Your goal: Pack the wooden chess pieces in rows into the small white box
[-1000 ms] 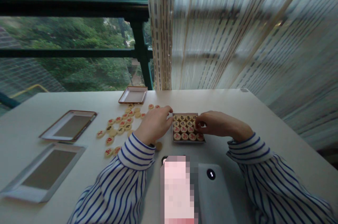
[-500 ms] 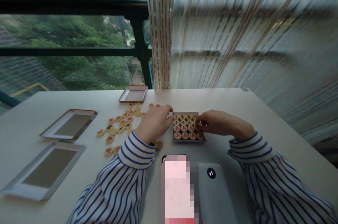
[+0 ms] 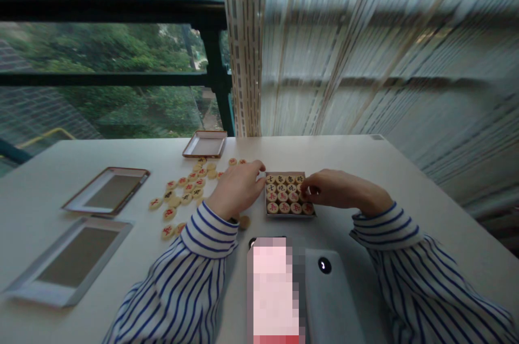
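Observation:
A small open box (image 3: 291,217) holds rows of round xiangqi pieces (image 3: 284,207), red characters in the near rows and black in the far ones. At its left edge is my left hand (image 3: 237,186), thumb and forefinger apart with nothing seen between them; its other fingers are hidden. My right hand (image 3: 338,188) reaches over the right edge, fingers curled in a pinch on a piece in the rightmost column, which they partly cover. Loose xiangqi pieces (image 3: 188,187) lie scattered left of my left hand, some face down. One blank-side piece (image 3: 244,222) sits below my left wrist.
Three shallow box parts lie on the white table (image 3: 405,257): a brown-rimmed tray (image 3: 194,156) at the back, a brown-rimmed one (image 3: 133,192) at left, a pale one (image 3: 65,301) nearer. In front are a blurred-out pink object (image 3: 271,290) and a grey-white device (image 3: 332,295).
Both hands and the pieces keep almost the same positions. The camera view has shifted very slightly.

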The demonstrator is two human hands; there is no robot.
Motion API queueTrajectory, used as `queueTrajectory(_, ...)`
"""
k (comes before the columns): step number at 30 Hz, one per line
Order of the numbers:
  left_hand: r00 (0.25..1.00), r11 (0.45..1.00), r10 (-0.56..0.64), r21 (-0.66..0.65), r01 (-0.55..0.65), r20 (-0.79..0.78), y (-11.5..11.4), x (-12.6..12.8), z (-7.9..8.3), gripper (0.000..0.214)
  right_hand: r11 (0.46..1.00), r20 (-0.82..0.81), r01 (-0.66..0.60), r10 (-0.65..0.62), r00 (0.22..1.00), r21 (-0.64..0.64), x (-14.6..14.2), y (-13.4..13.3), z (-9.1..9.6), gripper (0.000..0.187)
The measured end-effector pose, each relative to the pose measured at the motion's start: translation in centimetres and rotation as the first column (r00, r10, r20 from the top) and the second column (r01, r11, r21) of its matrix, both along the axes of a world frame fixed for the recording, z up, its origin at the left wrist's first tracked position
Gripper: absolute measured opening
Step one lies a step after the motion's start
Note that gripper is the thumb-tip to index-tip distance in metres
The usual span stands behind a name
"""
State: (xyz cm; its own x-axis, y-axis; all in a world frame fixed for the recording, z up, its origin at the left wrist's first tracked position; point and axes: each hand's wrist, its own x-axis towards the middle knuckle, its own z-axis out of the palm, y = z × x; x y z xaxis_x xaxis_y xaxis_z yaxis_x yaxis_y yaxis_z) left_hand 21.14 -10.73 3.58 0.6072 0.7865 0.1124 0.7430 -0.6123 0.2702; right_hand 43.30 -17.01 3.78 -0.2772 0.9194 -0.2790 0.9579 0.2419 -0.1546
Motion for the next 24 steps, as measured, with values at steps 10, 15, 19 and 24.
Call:
queueTrajectory(10,1.000,1.000,0.009,-0.010,-0.009,-0.018,0.05,-0.01,0.05,0.030,1.000,-0.016,0.002,-0.002,1.000,-0.020,-0.15,-0.07,0.23,0.022)
queueTrajectory(15,1.000,1.000,-0.010,-0.002,0.010,-0.007,0.09,-0.09,0.07,0.031,1.000,-0.015,0.011,-0.011,1.000,-0.010,-0.26,-0.19,0.33,0.022)
queueTrajectory(19,1.000,1.000,-0.002,-0.001,0.002,-0.011,0.17,-0.15,0.05,0.031,1.000,-0.022,0.020,-0.020,1.000,-0.009,-0.33,-0.23,0.41,0.021)
queueTrajectory(24,1.000,1.000,0.000,-0.008,0.000,-0.017,0.07,-0.16,0.19,0.030,1.000,-0.015,-0.001,0.001,1.000,-0.002,-0.33,-0.18,0.42,0.019)
